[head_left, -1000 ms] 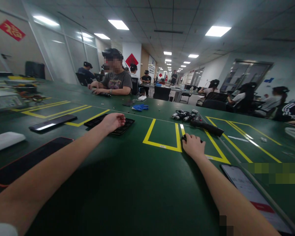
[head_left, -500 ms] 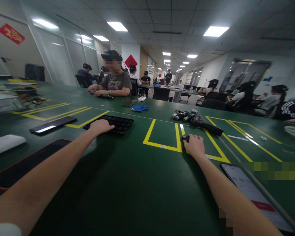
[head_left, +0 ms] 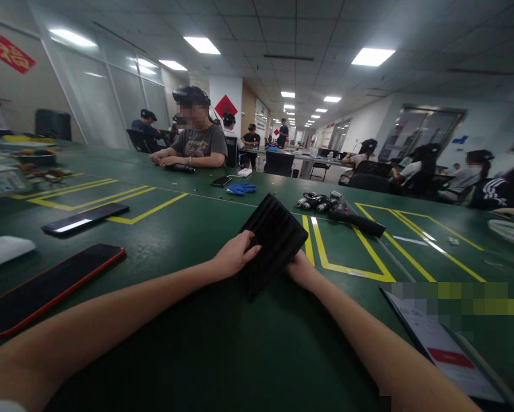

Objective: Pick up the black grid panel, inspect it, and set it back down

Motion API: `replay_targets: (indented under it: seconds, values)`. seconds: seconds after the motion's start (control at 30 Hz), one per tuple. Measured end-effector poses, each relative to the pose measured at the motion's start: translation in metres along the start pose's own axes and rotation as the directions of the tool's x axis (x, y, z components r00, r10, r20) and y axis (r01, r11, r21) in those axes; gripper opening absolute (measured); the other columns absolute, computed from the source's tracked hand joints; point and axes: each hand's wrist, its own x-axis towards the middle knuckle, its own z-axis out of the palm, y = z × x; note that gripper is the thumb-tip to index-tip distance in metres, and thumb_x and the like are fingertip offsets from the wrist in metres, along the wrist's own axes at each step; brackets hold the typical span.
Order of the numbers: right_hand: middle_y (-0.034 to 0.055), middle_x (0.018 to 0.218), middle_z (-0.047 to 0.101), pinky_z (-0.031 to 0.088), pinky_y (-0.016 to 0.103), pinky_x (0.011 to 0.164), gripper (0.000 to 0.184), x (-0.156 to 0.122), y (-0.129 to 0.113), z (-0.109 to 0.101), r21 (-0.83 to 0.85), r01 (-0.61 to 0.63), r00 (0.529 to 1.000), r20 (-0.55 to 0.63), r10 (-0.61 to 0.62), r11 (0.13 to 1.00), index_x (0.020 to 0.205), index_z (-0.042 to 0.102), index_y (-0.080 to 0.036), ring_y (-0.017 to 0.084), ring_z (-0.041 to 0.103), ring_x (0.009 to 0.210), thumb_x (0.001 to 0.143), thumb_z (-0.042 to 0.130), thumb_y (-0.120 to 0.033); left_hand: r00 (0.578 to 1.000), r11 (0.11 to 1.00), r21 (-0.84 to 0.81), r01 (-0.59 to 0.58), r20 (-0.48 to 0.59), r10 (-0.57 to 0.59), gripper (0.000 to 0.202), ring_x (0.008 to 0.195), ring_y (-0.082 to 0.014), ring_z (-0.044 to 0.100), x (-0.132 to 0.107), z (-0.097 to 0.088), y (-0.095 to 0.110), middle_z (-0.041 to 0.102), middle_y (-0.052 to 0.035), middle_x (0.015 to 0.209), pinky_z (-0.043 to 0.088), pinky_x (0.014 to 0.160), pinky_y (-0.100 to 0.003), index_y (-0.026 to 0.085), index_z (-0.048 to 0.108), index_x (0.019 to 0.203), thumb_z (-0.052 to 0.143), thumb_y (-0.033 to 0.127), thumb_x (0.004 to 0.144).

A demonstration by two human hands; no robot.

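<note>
A black compartmented tray is raised in front of me, tilted with one corner pointing down. My left hand is closed on its left edge, thumb across the near face. At the tray's lower right edge is my right hand; its fingers are hidden behind the tray, so I cannot make out whether it grips the tray or something else.
Left on the green table lie an orange-edged black phone-like slab and a dark phone. A lit phone lies right. Beyond are blue gloves, cabled black devices and a seated person.
The tray has come off the table and moved right, tilting up in my left hand. My right hand has moved left behind it; the small black object it held is out of sight.
</note>
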Motion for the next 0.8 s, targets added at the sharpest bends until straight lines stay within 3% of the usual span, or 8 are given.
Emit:
replay_targets:
  seconds: [0.13,0.33,0.43,0.47,0.53,0.63,0.7,0.8]
  values:
    - [0.0073,0.118,0.056,0.031,0.048,0.102,0.032,-0.003,-0.004,-0.002,-0.040,0.084,0.994,0.080,-0.080,0.996,0.108,0.058,-0.022,0.025,0.042,0.118,0.077,0.055,-0.024,0.999,0.997,-0.061,-0.041,0.019,0.042,0.033,0.076,-0.0188,0.051,-0.010,0.002,0.005,0.053,-0.0058,0.082,0.040,0.069,-0.031,0.012,0.045,0.106,0.039,0.037,0.084]
    - [0.0044,0.128,0.051,0.032,0.045,0.104,0.040,-0.006,-0.004,-0.001,-0.040,0.109,0.994,0.034,-0.108,0.993,0.121,0.051,-0.027,0.024,0.036,0.126,0.082,0.049,-0.037,0.996,0.992,-0.119,-0.035,0.075,0.044,0.035,0.069,-0.0164,0.046,-0.013,-0.001,0.010,0.047,-0.0014,0.074,0.036,0.062,-0.028,0.013,0.047,0.103,0.046,0.040,0.080]
    - [0.0039,0.129,0.051,0.033,0.045,0.104,0.041,-0.007,-0.010,-0.001,-0.050,0.128,0.988,0.097,-0.122,0.991,0.122,0.050,-0.027,0.024,0.037,0.125,0.082,0.048,-0.039,0.990,0.957,-0.287,0.033,0.138,0.007,0.033,0.060,-0.0129,0.042,-0.006,-0.007,0.011,0.044,0.0022,0.066,0.034,0.055,-0.025,0.015,0.050,0.096,0.055,0.039,0.075]
    - [0.0043,0.127,0.052,0.034,0.045,0.104,0.041,-0.007,-0.012,-0.001,-0.055,0.118,0.988,0.108,-0.112,0.991,0.120,0.051,-0.026,0.024,0.038,0.125,0.082,0.049,-0.039,0.989,0.916,-0.389,0.101,0.142,-0.049,0.029,0.058,-0.0116,0.041,-0.002,-0.010,0.010,0.043,0.0030,0.065,0.034,0.053,-0.024,0.015,0.050,0.092,0.056,0.037,0.074]
    - [0.0061,0.122,0.056,0.035,0.044,0.103,0.037,-0.008,-0.018,0.001,-0.055,0.083,0.991,0.107,-0.076,0.995,0.115,0.056,-0.024,0.025,0.042,0.121,0.081,0.051,-0.038,0.956,0.718,-0.638,0.280,0.120,-0.266,0.016,0.053,-0.0092,0.040,0.006,-0.017,0.007,0.041,0.0041,0.062,0.033,0.049,-0.021,0.016,0.049,0.085,0.054,0.028,0.076]
    - [0.0086,0.115,0.060,0.037,0.043,0.101,0.032,-0.009,-0.024,0.003,-0.042,0.046,0.994,0.097,-0.041,0.998,0.107,0.060,-0.020,0.025,0.049,0.114,0.081,0.052,-0.035,0.808,0.347,-0.858,0.379,0.124,-0.575,0.012,0.053,-0.0072,0.044,0.015,-0.024,-0.001,0.041,0.0036,0.063,0.039,0.050,-0.020,0.017,0.042,0.079,0.044,0.006,0.076]
    - [0.0090,0.115,0.060,0.037,0.044,0.101,0.030,-0.009,-0.025,0.004,-0.034,0.045,0.995,0.095,-0.041,0.998,0.106,0.061,-0.019,0.025,0.050,0.112,0.081,0.052,-0.034,0.757,0.252,-0.884,0.393,0.155,-0.635,0.021,0.058,-0.0077,0.050,0.017,-0.026,-0.007,0.046,0.0017,0.066,0.046,0.059,-0.022,0.017,0.039,0.078,0.039,-0.004,0.074]
    - [0.0077,0.115,0.061,0.036,0.045,0.102,0.027,-0.008,-0.026,0.003,-0.019,0.041,0.995,0.088,-0.039,0.999,0.103,0.062,-0.020,0.025,0.051,0.112,0.080,0.053,-0.031,0.764,0.204,-0.859,0.469,0.280,-0.581,0.014,0.062,-0.0097,0.056,0.012,-0.024,-0.011,0.053,-0.0023,0.068,0.048,0.062,-0.024,0.015,0.043,0.076,0.041,0.001,0.079]
